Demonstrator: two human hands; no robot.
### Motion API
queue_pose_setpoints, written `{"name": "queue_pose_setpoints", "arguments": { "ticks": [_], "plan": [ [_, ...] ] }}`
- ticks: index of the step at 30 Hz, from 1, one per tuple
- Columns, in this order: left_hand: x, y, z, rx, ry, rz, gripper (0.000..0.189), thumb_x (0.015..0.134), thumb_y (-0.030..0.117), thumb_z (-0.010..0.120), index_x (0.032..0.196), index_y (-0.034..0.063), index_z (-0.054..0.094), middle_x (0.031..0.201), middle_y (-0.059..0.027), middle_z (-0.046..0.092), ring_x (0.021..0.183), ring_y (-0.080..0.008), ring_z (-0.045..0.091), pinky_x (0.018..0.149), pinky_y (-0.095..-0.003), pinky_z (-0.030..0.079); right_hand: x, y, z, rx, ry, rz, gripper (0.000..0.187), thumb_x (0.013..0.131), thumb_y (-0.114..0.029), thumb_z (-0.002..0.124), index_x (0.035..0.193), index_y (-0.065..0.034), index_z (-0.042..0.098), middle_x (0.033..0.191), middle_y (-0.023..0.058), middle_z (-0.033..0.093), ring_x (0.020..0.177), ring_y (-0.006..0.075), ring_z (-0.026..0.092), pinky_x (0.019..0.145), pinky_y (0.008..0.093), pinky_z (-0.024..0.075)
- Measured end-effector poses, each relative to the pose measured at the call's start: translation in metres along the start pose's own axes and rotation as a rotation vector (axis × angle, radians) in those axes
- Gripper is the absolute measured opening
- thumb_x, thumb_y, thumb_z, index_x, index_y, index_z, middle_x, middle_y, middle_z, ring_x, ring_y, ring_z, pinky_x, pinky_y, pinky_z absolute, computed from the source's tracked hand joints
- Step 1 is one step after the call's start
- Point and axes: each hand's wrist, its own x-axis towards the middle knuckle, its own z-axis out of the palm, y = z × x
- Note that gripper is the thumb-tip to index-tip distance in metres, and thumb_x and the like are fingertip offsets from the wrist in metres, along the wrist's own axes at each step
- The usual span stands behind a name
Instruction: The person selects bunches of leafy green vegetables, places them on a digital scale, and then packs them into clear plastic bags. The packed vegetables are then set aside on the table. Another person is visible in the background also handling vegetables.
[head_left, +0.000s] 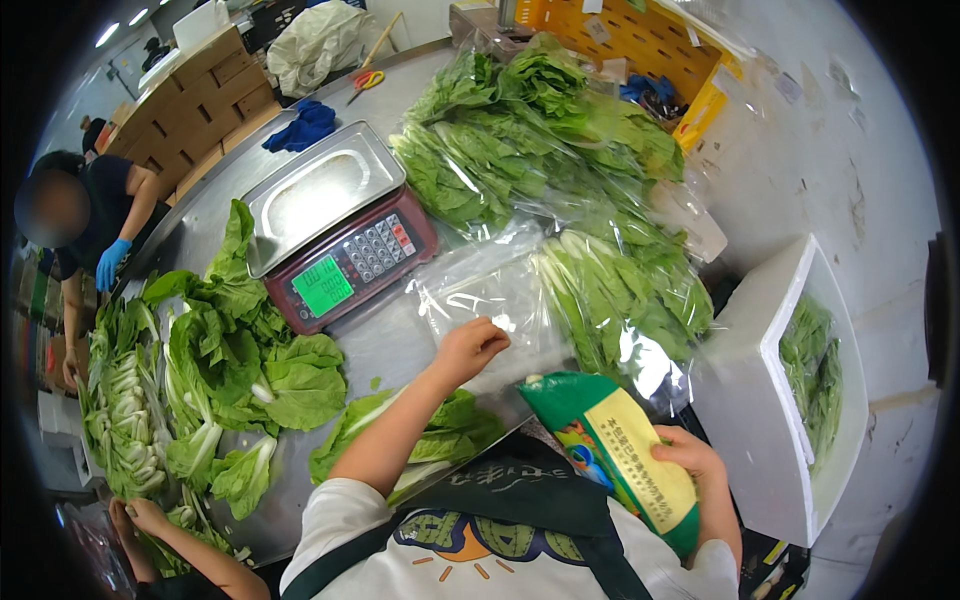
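My left hand (472, 349) hovers with its fingers curled above a stack of clear plastic bags (487, 300) on the metal table; whether it pinches anything is not clear. In my right hand (686, 454) is a green and yellow printed plastic package (630, 450), held close to my body; its lower end reaches toward my waist. Loose leafy lettuce (457, 427) lies under my left forearm. Beyond the bags are bagged green lettuces (600, 292) and a larger heap of bagged lettuce (517, 135). A digital scale (345, 255) with a lit green display stands left of the bags, its steel pan bare.
More loose lettuce (225, 352) covers the table's left part. A white foam box (765, 405) with greens stands at right, a yellow crate (622, 37) at the back. Scissors (367, 81) and a blue cloth (304, 126) lie behind the scale. Co-workers' hands (112, 262) are at left.
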Motion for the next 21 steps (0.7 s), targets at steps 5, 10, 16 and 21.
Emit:
{"name": "queue_pose_setpoints", "arguments": {
  "ticks": [5,10,16,21],
  "plan": [
    [-0.028,-0.047,0.002,0.388,-0.252,0.114,0.008,0.078,0.017,0.059,0.084,0.0113,0.06,0.078,-0.0073,0.055,0.071,-0.0256,0.056,0.062,-0.0342,0.045,0.012,0.017,0.006,-0.035,-0.006,-0.047,0.052,0.077,-0.025,0.064,0.12,0.0018,0.049,0.103,0.0081,0.059,0.092,0.0128,0.055,0.082,0.0263,0.0426],
    [0.002,0.02,-0.049,0.023,0.138,0.049,0.006,0.077,0.01,0.06,0.081,0.0066,0.061,0.073,-0.008,0.055,0.066,-0.024,0.055,0.059,-0.0324,0.044,0.013,0.017,0.022,0.027,-0.037,0.0,0.053,0.078,-0.027,0.063,0.121,0.0011,0.048,0.105,0.0084,0.059,0.094,0.0135,0.055,0.082,0.0271,0.0429],
    [-0.035,-0.032,-0.018,0.307,-0.193,0.134,0.006,0.077,0.011,0.061,0.081,0.007,0.062,0.077,-0.0087,0.056,0.071,-0.0255,0.057,0.062,-0.0337,0.046,0.013,0.035,0.049,0.078,0.007,-0.007,0.05,0.08,-0.024,0.063,0.121,-0.0008,0.049,0.105,0.0081,0.059,0.092,0.0135,0.055,0.081,0.0271,0.0437],
    [-0.031,0.015,-0.01,-0.196,0.171,0.036,0.008,0.079,0.01,0.061,0.085,0.0039,0.06,0.074,-0.008,0.054,0.064,-0.0181,0.053,0.058,-0.0266,0.042,0.051,0.027,0.084,0.006,0.152,-0.252,0.047,0.082,-0.022,0.061,0.122,-0.0021,0.048,0.104,0.0063,0.059,0.089,0.0123,0.056,0.079,0.0262,0.0445]
  ]
}}
